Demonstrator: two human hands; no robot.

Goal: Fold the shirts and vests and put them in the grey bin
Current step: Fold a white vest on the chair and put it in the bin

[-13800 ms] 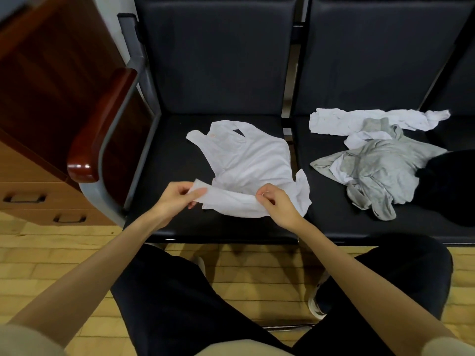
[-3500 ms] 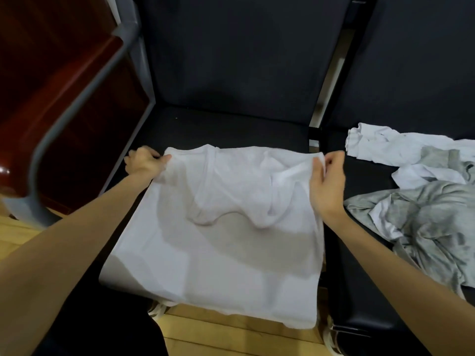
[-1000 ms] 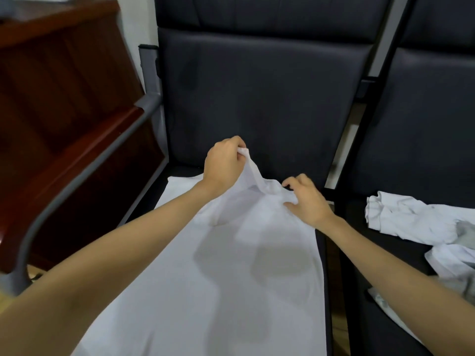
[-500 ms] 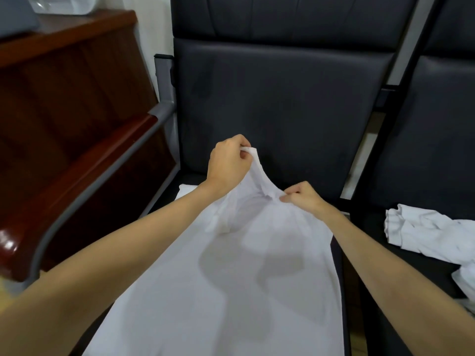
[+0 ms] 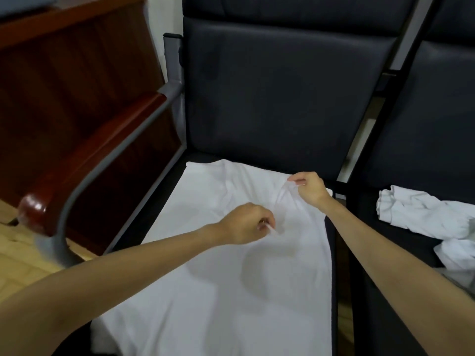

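At the upper left of the frame stands a wooden cabinet (image 5: 64, 80); below it, a red-brown armrest (image 5: 84, 155) on a grey metal frame (image 5: 108, 173) runs diagonally toward the lower left, with wood floor (image 5: 18, 268) beneath. In the centre, a white shirt (image 5: 218, 291) lies spread flat on the seat of a black chair (image 5: 277, 93), reaching from the backrest down to the lower edge of the frame. The left hand (image 5: 246, 223), at mid-frame above the shirt, has its fingers curled and pinches a thin strip of white fabric. The right hand (image 5: 308, 188), just right of and higher than the left, near the shirt's upper right corner, pinches a raised fold of the shirt between thumb and fingers. At the right edge, a crumpled white garment (image 5: 416, 214) lies on the adjoining seat (image 5: 424, 111), apart from the shirt.
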